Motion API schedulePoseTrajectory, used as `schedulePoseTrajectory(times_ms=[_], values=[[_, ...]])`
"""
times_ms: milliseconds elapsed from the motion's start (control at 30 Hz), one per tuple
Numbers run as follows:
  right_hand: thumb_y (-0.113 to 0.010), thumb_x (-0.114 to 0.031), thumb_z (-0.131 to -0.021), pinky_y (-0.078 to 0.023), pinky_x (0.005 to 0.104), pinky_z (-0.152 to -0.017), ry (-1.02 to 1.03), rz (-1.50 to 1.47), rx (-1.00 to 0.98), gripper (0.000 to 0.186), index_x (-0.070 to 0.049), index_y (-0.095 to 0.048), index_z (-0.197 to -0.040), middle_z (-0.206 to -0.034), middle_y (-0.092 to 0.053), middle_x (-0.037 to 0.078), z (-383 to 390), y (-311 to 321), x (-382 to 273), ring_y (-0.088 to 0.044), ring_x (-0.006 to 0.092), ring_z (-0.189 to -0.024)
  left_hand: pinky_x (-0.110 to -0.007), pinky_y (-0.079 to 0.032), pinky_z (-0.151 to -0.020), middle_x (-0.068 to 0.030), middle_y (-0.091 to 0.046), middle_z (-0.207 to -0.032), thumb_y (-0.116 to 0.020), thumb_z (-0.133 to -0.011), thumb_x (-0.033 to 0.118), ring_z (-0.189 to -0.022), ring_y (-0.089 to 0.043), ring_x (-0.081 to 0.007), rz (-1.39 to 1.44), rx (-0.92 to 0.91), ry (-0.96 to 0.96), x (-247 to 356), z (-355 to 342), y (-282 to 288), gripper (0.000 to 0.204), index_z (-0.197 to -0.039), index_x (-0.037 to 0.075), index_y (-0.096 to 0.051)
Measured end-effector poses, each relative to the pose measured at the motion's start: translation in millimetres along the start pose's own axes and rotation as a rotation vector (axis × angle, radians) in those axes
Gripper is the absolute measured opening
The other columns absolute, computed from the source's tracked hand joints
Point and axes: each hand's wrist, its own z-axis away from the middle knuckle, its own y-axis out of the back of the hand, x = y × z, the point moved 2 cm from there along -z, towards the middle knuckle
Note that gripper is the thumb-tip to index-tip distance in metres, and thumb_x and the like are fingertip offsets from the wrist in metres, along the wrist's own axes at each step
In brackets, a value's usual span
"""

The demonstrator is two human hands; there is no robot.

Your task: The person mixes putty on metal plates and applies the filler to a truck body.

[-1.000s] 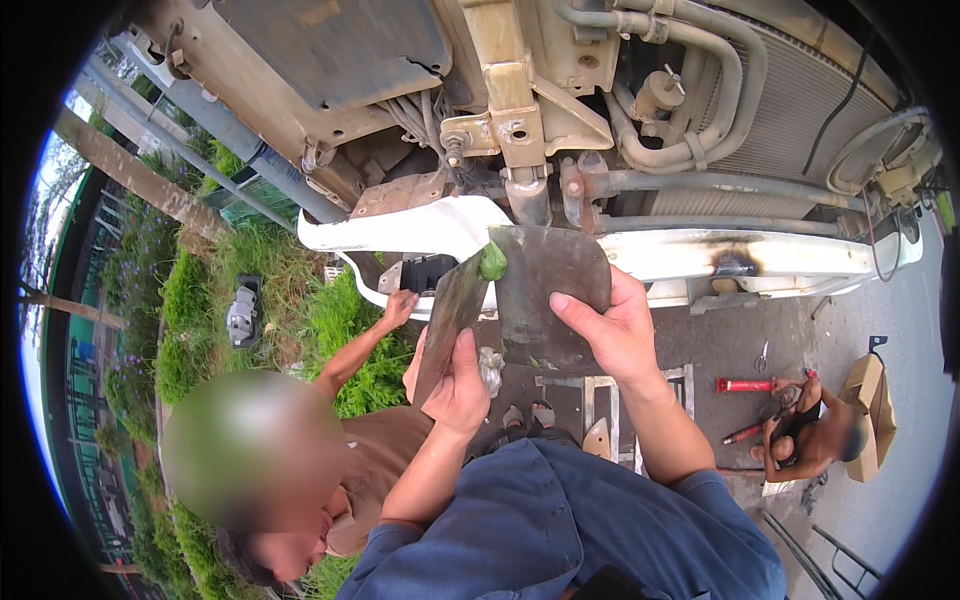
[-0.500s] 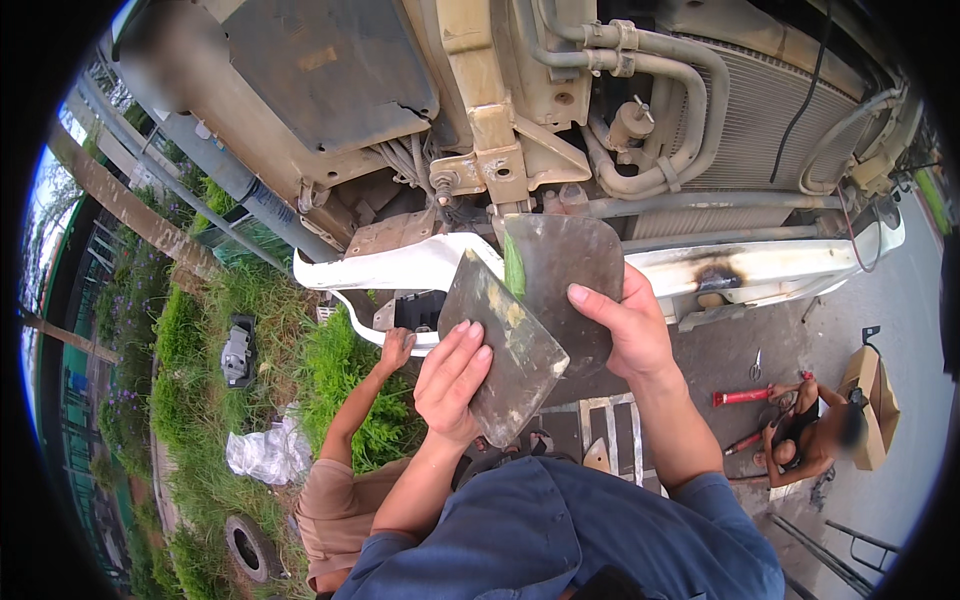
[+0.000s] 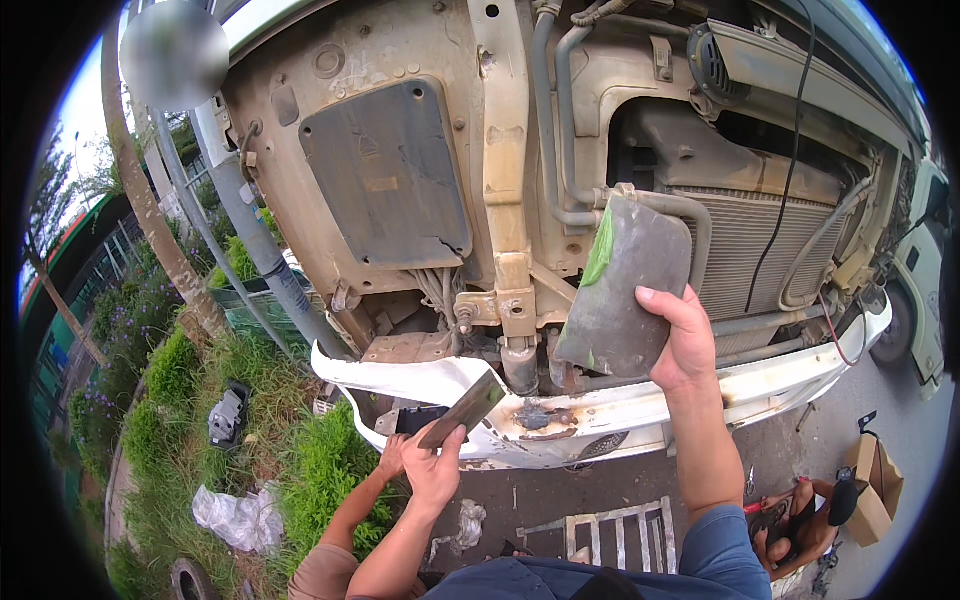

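My right hand (image 3: 687, 345) grips a flat grey plate (image 3: 632, 285) with rounded corners and a bright green patch along its left edge. Its thumb presses on the near face, in front of the vehicle's pipes. Lower and to the left, my left hand (image 3: 434, 478) is closed on a smaller dark flat plate (image 3: 468, 408), now tilted and seen almost edge-on. The two plates are apart. Behind the small plate lies the left end of a white bumper (image 3: 405, 375), worn and rusty near its middle.
A co-worker's hand (image 3: 391, 457) is close beside my left hand at the bumper. A radiator (image 3: 745, 245) and a dark panel (image 3: 385, 170) show on the vehicle's front. At lower right another person (image 3: 815, 520) sits by a cardboard box (image 3: 873, 490). A metal frame (image 3: 620, 535) lies on the ground.
The plates have come apart. My right hand has moved right with the grey plate; my left has gone lower and turned the small plate edge-on. The view has tilted up.
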Motion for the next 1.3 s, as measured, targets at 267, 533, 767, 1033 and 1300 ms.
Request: schedulePoseTrajectory(times_ms=[267,533,767,1033,1300], values=[[-0.061,0.001,-0.082,-0.051,0.033,-0.083,1.538,1.585,-0.259,0.032,-0.01,-0.067,-0.111,-0.109,-0.07,0.007,-105.0,-184.2,-141.3,-0.067,0.0226,-0.093,-0.028,-0.05,-0.087,-0.0084,-0.07,-0.107,-0.068,-0.086,-0.004,-0.095,-0.065,-0.0136,0.355,0.217,0.262,-2.1,48.5,16.3,0.026,-0.112,-0.005,-0.065],[-0.057,0.001,-0.075,-0.052,0.0458,-0.076,1.702,2.073,-0.14,0.025,-0.003,-0.07,-0.095,-0.091,-0.069,0.021,-202.3,-299.3,-202.1,-0.065,0.0403,-0.09,-0.032,-0.048,-0.094,-0.0104,-0.068,-0.113,-0.068,-0.085,-0.004,-0.103,-0.064,-0.0171,0.492,0.215,0.344,-15.8,68.9,9.8,0.034,-0.118,-0.005,-0.061],[-0.056,-0.001,-0.074,-0.051,0.0479,-0.079,1.672,2.161,-0.088,0.022,-0.006,-0.071,-0.09,-0.093,-0.069,0.019,-237.8,-317.6,-180.1,-0.065,0.0393,-0.091,-0.032,-0.052,-0.087,-0.0089,-0.069,-0.109,-0.065,-0.089,-0.003,-0.095,-0.065,-0.0165,0.515,0.342,0.524,-4.7,86.5,33.3,0.027,-0.115,-0.005,-0.065],[-0.058,-0.003,-0.073,-0.052,0.0482,-0.074,1.824,2.14,-0.013,0.014,-0.008,-0.069,-0.08,-0.083,-0.069,0.017,-252.3,-322.6,-167.5,-0.066,0.0377,-0.086,-0.034,-0.05,-0.089,-0.0088,-0.068,-0.109,-0.066,-0.087,-0.005,-0.097,-0.064,-0.0177,0.568,0.413,0.582,-10.9,91.0,33.4,0.029,-0.116,-0.004,-0.063],[-0.057,-0.002,-0.073,-0.052,0.0486,-0.075,1.732,2.151,0.036,0.016,-0.008,-0.069,-0.082,-0.085,-0.069,0.017,-251.6,-325.3,-159.6,-0.066,0.0376,-0.087,-0.034,-0.05,-0.089,-0.0097,-0.068,-0.109,-0.066,-0.086,-0.005,-0.098,-0.064,-0.0193,0.626,0.405,0.574,-13.9,86.8,35.7,0.029,-0.116,-0.005,-0.062]])
